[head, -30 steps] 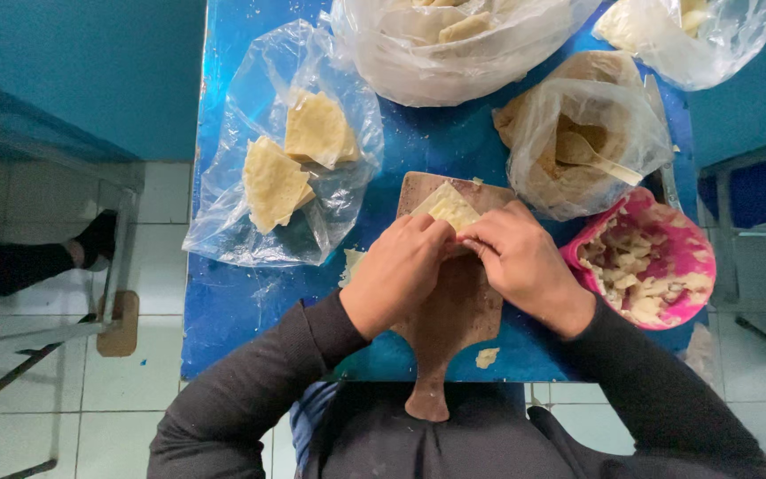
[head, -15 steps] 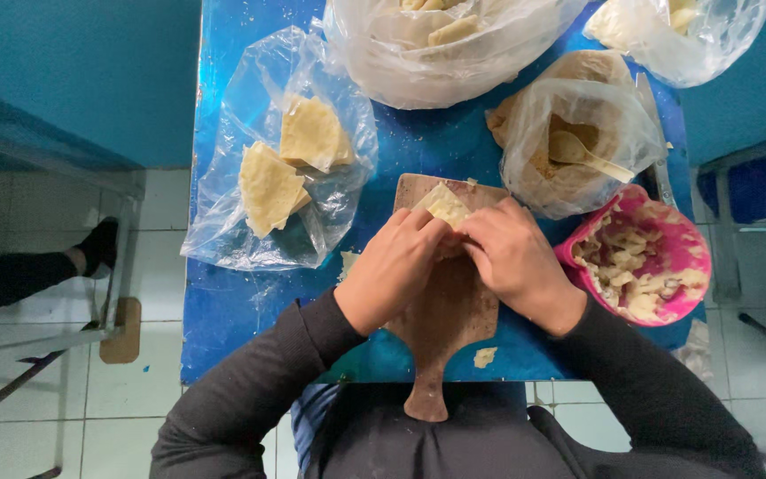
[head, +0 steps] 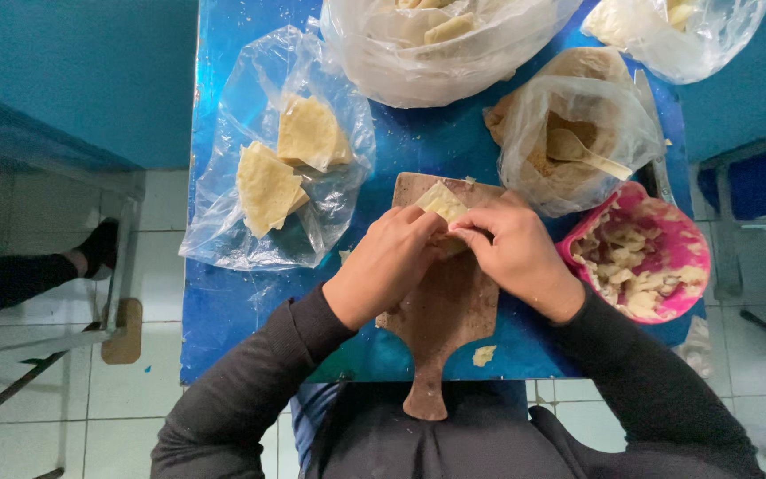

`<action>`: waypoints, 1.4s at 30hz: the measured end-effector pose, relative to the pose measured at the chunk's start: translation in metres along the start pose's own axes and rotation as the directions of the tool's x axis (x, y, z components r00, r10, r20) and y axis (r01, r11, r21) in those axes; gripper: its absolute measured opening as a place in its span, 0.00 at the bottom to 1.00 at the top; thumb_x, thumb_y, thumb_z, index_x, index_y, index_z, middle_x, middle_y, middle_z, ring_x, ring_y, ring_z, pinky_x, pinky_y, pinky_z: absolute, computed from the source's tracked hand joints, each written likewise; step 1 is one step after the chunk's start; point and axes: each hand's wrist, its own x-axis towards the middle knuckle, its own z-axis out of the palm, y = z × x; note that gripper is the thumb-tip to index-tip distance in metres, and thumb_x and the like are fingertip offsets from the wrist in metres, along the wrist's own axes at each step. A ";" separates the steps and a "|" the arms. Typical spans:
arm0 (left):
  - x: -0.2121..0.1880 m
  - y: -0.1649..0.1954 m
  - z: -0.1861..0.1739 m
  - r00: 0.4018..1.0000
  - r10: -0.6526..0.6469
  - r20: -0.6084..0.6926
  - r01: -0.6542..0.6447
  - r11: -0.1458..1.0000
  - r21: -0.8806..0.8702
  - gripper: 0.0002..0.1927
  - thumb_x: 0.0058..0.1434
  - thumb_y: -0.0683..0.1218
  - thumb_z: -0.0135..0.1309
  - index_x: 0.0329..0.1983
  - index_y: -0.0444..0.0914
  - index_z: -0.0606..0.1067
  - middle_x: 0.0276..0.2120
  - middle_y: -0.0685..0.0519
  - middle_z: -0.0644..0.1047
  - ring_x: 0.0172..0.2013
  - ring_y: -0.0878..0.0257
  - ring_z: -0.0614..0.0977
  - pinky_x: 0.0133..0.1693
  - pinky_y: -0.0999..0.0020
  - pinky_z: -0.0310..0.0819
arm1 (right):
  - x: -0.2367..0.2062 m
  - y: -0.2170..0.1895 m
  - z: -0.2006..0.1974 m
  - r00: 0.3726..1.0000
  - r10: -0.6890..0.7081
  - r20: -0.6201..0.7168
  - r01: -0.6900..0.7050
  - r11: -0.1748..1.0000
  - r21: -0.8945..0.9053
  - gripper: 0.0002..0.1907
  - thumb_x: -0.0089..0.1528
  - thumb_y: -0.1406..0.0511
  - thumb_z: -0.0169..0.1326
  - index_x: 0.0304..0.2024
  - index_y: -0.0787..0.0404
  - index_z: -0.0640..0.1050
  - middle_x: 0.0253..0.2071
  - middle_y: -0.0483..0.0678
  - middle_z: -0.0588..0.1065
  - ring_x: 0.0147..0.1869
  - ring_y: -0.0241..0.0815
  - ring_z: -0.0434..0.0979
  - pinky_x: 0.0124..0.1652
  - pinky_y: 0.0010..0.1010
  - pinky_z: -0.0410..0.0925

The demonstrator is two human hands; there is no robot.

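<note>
Now, dough sheet [head: 441, 202]: lying on the wooden board [head: 445, 310], at twelve o'clock from your knuckles.
Left hand [head: 385, 264]: fingers curled, pinching its edge.
Right hand [head: 516, 253]: pinching alongside, fingertips meeting.

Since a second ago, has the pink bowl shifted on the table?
No. The pink bowl sits at the same spot by the table's right edge, just right of the wooden board; only the camera framing moves slightly.
</note>
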 end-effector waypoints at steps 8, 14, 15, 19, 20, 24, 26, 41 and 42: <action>0.003 -0.002 0.001 0.999 -0.026 0.022 0.025 1.000 0.010 0.07 0.61 0.41 0.55 0.43 0.38 0.76 0.38 0.46 0.78 0.42 0.45 0.79 0.43 0.54 0.73 | 0.000 -0.002 -0.001 0.980 0.195 0.041 -0.198 0.975 0.104 0.08 0.61 0.65 0.60 0.40 0.62 0.82 0.34 0.55 0.80 0.32 0.49 0.80 0.35 0.34 0.70; 0.000 -0.003 0.004 0.996 -0.092 0.011 0.093 0.995 -0.032 0.03 0.62 0.41 0.55 0.38 0.37 0.77 0.35 0.46 0.78 0.41 0.45 0.79 0.43 0.54 0.74 | -0.003 0.002 0.002 0.993 0.108 0.046 -0.111 0.991 0.072 0.06 0.61 0.66 0.60 0.38 0.62 0.81 0.33 0.54 0.79 0.35 0.51 0.79 0.36 0.36 0.70; -0.001 -0.003 0.004 0.993 -0.119 0.014 0.119 0.992 -0.041 0.03 0.62 0.41 0.55 0.37 0.37 0.77 0.35 0.46 0.78 0.41 0.45 0.80 0.42 0.54 0.74 | -0.003 0.003 0.003 0.997 0.073 0.037 -0.075 0.995 0.069 0.06 0.61 0.66 0.60 0.38 0.62 0.81 0.33 0.54 0.79 0.36 0.52 0.79 0.37 0.37 0.70; -0.002 -0.003 0.007 0.992 -0.110 -0.063 0.109 0.994 -0.018 0.02 0.59 0.41 0.56 0.34 0.38 0.78 0.33 0.45 0.78 0.39 0.44 0.79 0.41 0.53 0.74 | -0.003 0.002 0.005 0.996 -0.083 -0.043 0.081 0.995 -0.067 0.04 0.60 0.68 0.60 0.36 0.62 0.80 0.34 0.53 0.78 0.43 0.56 0.75 0.43 0.42 0.68; -0.002 -0.003 0.007 0.990 -0.121 -0.076 0.121 0.993 -0.002 0.02 0.58 0.40 0.56 0.33 0.38 0.78 0.32 0.45 0.78 0.38 0.44 0.79 0.40 0.52 0.73 | -0.003 0.000 0.004 0.992 -0.113 -0.053 0.109 0.992 -0.068 0.03 0.60 0.69 0.59 0.37 0.62 0.80 0.36 0.52 0.78 0.45 0.56 0.75 0.46 0.42 0.68; -0.001 -0.003 0.010 0.981 -0.171 -0.087 0.175 0.984 0.037 0.02 0.59 0.40 0.56 0.32 0.39 0.79 0.32 0.44 0.78 0.37 0.44 0.79 0.40 0.52 0.74 | -0.008 -0.012 0.003 0.983 -0.176 -0.046 0.168 0.976 -0.138 0.07 0.59 0.71 0.57 0.41 0.60 0.80 0.41 0.49 0.78 0.47 0.54 0.74 0.48 0.42 0.66; -0.001 -0.005 0.009 0.978 -0.184 -0.102 0.184 0.983 -0.013 0.02 0.59 0.40 0.56 0.34 0.38 0.78 0.32 0.45 0.79 0.37 0.45 0.80 0.39 0.53 0.74 | -0.008 -0.015 0.003 0.983 -0.179 -0.032 0.170 0.968 -0.184 0.09 0.58 0.70 0.58 0.42 0.60 0.80 0.41 0.48 0.78 0.47 0.54 0.74 0.47 0.43 0.65; -0.040 0.016 -0.044 0.978 -0.072 -0.196 0.104 0.982 0.160 0.17 0.60 0.33 0.50 0.53 0.36 0.75 0.40 0.45 0.76 0.44 0.45 0.76 0.46 0.54 0.72 | -0.017 -0.006 0.005 0.996 -0.085 0.030 0.087 0.993 -0.078 0.14 0.54 0.67 0.65 0.42 0.58 0.78 0.44 0.50 0.77 0.50 0.55 0.72 0.51 0.41 0.66; -0.051 0.019 -0.046 0.972 -0.093 -0.214 0.140 0.966 0.216 0.17 0.60 0.34 0.50 0.52 0.37 0.75 0.41 0.45 0.76 0.45 0.45 0.75 0.47 0.55 0.72 | -0.018 -0.007 0.005 0.997 -0.065 0.041 0.068 0.995 -0.078 0.16 0.53 0.66 0.66 0.43 0.59 0.77 0.43 0.51 0.76 0.50 0.55 0.72 0.51 0.41 0.66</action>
